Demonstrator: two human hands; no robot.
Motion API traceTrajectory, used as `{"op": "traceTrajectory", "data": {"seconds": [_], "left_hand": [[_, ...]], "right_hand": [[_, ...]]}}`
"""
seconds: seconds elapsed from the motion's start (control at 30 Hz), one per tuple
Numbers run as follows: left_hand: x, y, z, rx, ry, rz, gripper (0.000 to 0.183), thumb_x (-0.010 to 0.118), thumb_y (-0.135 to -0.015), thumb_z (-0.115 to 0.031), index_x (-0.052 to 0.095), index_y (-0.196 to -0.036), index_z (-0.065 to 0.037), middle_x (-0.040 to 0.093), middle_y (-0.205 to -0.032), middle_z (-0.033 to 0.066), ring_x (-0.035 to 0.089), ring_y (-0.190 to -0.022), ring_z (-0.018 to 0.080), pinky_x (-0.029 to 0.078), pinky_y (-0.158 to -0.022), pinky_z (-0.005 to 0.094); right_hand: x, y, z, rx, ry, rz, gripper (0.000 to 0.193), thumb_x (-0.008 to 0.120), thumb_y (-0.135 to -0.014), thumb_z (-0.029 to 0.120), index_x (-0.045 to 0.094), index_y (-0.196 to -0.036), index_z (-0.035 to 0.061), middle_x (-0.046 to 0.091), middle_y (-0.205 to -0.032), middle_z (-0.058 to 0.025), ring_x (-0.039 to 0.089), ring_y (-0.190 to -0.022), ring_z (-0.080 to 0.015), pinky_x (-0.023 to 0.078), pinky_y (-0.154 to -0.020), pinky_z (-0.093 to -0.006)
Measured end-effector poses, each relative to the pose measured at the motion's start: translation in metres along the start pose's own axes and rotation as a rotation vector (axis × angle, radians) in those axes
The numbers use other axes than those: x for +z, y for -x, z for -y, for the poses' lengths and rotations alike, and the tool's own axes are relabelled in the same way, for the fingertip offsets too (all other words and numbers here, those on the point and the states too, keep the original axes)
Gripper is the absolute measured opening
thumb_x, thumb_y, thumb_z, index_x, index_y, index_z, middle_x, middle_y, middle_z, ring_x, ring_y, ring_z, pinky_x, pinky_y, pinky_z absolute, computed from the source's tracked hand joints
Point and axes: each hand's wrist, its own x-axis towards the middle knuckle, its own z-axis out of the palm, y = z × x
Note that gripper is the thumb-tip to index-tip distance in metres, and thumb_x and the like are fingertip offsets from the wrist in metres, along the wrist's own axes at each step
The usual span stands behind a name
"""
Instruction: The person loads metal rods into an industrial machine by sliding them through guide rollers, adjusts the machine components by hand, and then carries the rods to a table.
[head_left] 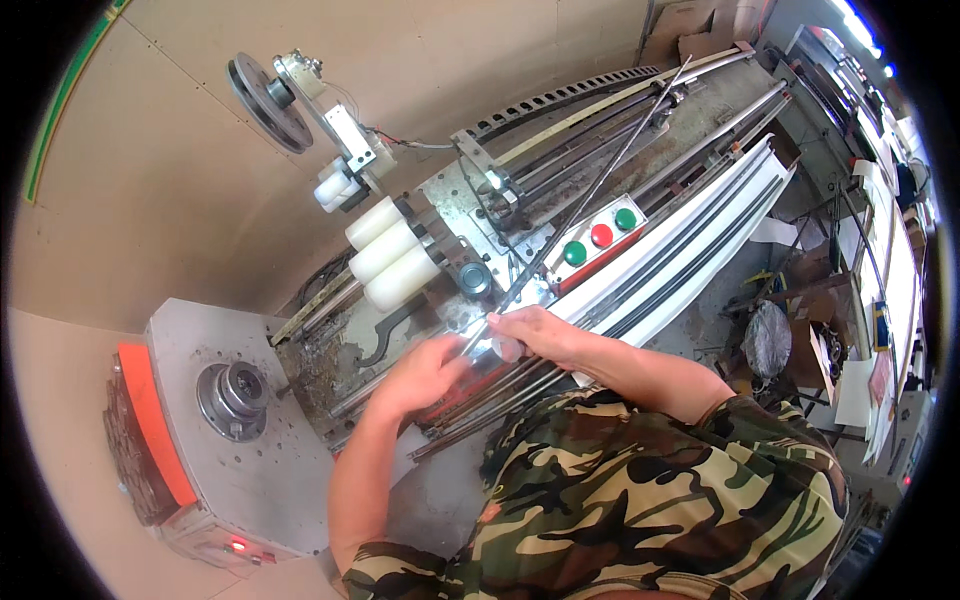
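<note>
A long thin dark rod (600, 183) slants over the machine bed, from the far right down to my hands. My right hand (530, 332) is closed around its near part, thumb and fingers pressed together. Beside the rod's near end is my left hand (425, 375), its fingertips smeared by motion, so I cannot tell whether it grips the rod. Just beyond my hands stands a round dark metal knob (475, 280) on the carriage. A dark hook-shaped spanner (385, 335) lies on the bed left of it.
White rollers (390, 255) and a grooved pulley wheel (268, 100) rise behind. A control box with green and red buttons (601, 236) sits right of my hands. A white trough (690, 250) holds dark rods. At left is a grey housing with a round chuck (233, 398).
</note>
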Motion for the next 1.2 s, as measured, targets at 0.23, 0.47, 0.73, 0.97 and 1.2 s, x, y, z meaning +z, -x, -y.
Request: {"op": "traceTrajectory", "data": {"seconds": [0.23, 0.47, 0.73, 0.97, 1.2], "left_hand": [[0.025, 0.000, -0.005, 0.120, -0.725, -0.270, 0.031, 0.071, -0.089, -0.039, 0.072, -0.102, -0.011, 0.070, -0.077, 0.0163, 0.069, -0.074, 0.0375, 0.054, -0.070, 0.0464], [0.015, 0.008, 0.004, -0.106, 0.142, 0.061, 0.025, 0.057, -0.101, -0.028, 0.059, -0.099, -0.003, 0.062, -0.069, 0.0176, 0.064, -0.066, 0.0382, 0.050, -0.064, 0.0461], [0.049, 0.007, 0.015, 0.054, -0.756, -0.454, 0.023, 0.058, -0.101, -0.029, 0.052, -0.101, -0.008, 0.069, -0.080, 0.0201, 0.065, -0.072, 0.0463, 0.049, -0.059, 0.0553], [0.036, 0.001, 0.043, 0.146, -0.533, -0.602, 0.028, 0.063, -0.098, -0.036, 0.061, -0.099, -0.008, 0.069, -0.080, 0.0176, 0.067, -0.077, 0.0427, 0.050, -0.065, 0.0516], [0.024, -0.002, 0.027, 0.069, -0.380, -0.460, 0.034, 0.065, -0.095, -0.037, 0.067, -0.092, -0.003, 0.067, -0.080, 0.0212, 0.064, -0.078, 0.0451, 0.049, -0.069, 0.0499]], "right_hand": [[-0.004, -0.001, 0.005, 0.022, 0.090, 0.044, 0.048, 0.061, -0.101, 0.046, 0.075, -0.108, -0.0002, 0.062, -0.070, -0.0020, 0.048, -0.060, -0.0092, 0.034, -0.053, -0.0250], [-0.010, -0.003, -0.002, 0.020, 0.061, 0.076, 0.032, 0.067, -0.095, 0.032, 0.077, -0.099, 0.0027, 0.061, -0.067, -0.0015, 0.049, -0.060, -0.0097, 0.035, -0.054, -0.0257], [0.026, 0.001, 0.003, -0.039, 0.259, -0.132, 0.018, 0.059, -0.094, 0.020, 0.073, -0.092, 0.0091, 0.062, -0.073, -0.0035, 0.059, -0.066, -0.0166, 0.047, -0.060, -0.0329], [0.046, -0.016, -0.028, -0.752, 1.244, 0.394, 0.012, 0.063, -0.088, 0.018, 0.069, -0.092, 0.0087, 0.067, -0.088, -0.0102, 0.063, -0.094, -0.0344, 0.052, -0.083, -0.0459], [0.006, -0.096, -0.105, -0.339, 1.732, 0.130, 0.057, 0.065, -0.084, 0.014, 0.056, -0.140, 0.0122, 0.059, -0.132, -0.0211, 0.057, -0.123, -0.0380, 0.050, -0.099, -0.0476]]}}
